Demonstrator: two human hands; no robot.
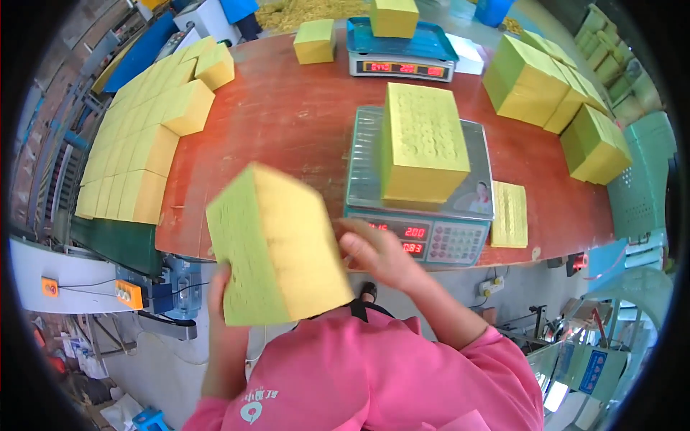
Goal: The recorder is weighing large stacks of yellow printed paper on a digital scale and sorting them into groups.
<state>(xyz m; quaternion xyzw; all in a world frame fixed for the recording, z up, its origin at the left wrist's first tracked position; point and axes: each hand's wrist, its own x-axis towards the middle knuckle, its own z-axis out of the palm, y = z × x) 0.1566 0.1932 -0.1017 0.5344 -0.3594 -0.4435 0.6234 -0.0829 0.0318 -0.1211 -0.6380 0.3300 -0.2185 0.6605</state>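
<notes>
A thick block of stacked yellow paper is held tilted in front of my body, over the table's near edge. My left hand grips its lower left side, with most fingers hidden behind the block. At its right edge is my right hand, fingers curled against the paper and slightly blurred. Just beyond that hand, a digital scale with a lit red display carries another yellow paper block. A thin yellow paper stack lies right of the scale.
Rows of yellow blocks fill the table's left side. More blocks stand at the far right. A second scale with a blue tray bears a block at the back; another block sits beside it on the reddish table.
</notes>
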